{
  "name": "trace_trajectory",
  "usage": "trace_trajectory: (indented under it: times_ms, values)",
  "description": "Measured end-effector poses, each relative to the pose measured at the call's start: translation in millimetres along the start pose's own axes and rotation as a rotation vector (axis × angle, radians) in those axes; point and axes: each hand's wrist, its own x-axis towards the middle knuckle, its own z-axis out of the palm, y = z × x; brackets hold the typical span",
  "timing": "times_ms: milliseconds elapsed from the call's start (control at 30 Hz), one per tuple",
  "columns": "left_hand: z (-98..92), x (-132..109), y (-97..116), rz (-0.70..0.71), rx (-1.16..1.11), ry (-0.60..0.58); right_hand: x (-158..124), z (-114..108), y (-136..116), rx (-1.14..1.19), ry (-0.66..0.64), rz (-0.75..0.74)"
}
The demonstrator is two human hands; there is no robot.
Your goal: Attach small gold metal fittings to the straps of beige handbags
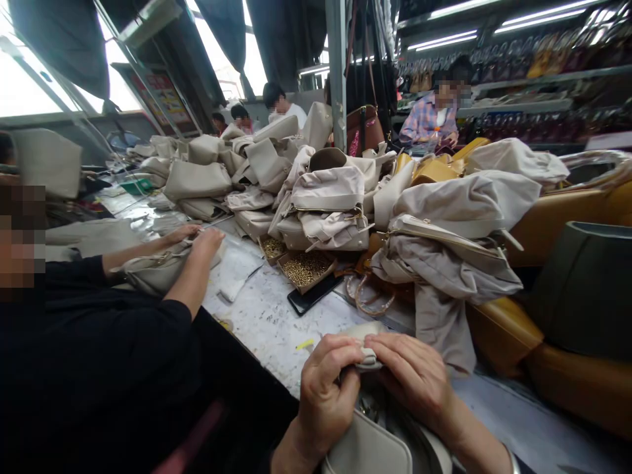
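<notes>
A light grey bag [372, 444] stands near the bottom centre, at the front edge of the worktable. My left hand [328, 382] pinches a folded edge of the bag between thumb and fingers. Beside it, my right hand [415, 375] is wrapped over the same edge, its fingertips almost meeting those of the left. Some metal hardware shows inside the bag below the hands. What lies under the right palm is hidden.
Brass pieces fill a small box [305, 268] by a black phone [315, 294]. Piles of beige bags [326, 191] and mustard bags [503, 329] lie behind and right. A person in black [99, 368] works at left; others sit farther back.
</notes>
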Motion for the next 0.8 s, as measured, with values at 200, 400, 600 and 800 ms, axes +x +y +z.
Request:
trace_trajectory:
  times_ms: [200,400,600,800]
  values:
    - [-4.5,-7.6,-7.0,-0.070,-0.099,-0.025,-2.2,-1.4,2.1,0.024,-0.015,-0.088]
    - [-2.2,5.4,-6.2,-0.208,-0.207,-0.101,-0.9,-1.4,11.3,0.063,-0.014,-0.042]
    - [3.4,20.6,-4.1,-0.468,-0.178,-0.181,15.0,-6.5,18.5,0.234,-0.080,0.197]
    - [13.3,29.8,-11.2,-0.437,-0.064,-0.150,30.7,-8.9,29.7,0.310,-0.140,0.349]
